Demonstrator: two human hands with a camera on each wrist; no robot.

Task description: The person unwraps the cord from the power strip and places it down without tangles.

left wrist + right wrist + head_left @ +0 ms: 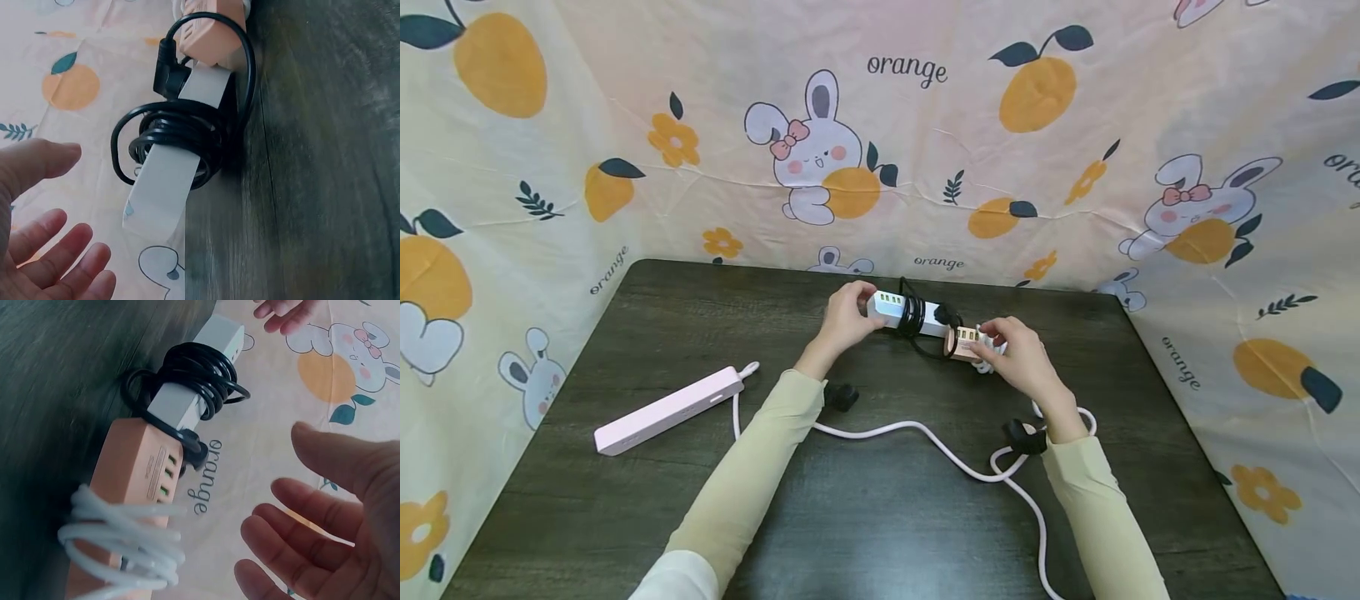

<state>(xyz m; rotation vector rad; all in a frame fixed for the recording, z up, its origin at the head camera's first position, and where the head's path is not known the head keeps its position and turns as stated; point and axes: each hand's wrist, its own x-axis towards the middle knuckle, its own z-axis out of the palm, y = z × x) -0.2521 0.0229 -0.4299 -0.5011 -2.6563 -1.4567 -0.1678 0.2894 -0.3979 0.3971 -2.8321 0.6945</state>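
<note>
A white power strip [887, 307] wound with black cable [178, 128] lies near the table's back edge. Its right end meets a peach power strip [128, 459] wrapped in white cable [119, 544]. My left hand [844, 321] is at the white strip's left end; in the left wrist view the fingers [62, 262] are spread and apart from it. Beside the peach strip is my right hand [1022, 358], whose loosely bent fingers [300, 531] hold nothing in the right wrist view. A black plug [194, 450] sits where the two strips meet.
A pink power strip [670, 410] lies at the left of the dark table [910, 533]. Its pale cord [917, 427] curves across to the right. One black plug [841, 397] lies by the left forearm, another black piece [1026, 436] by the right wrist. Patterned cloth [925, 142] hangs behind.
</note>
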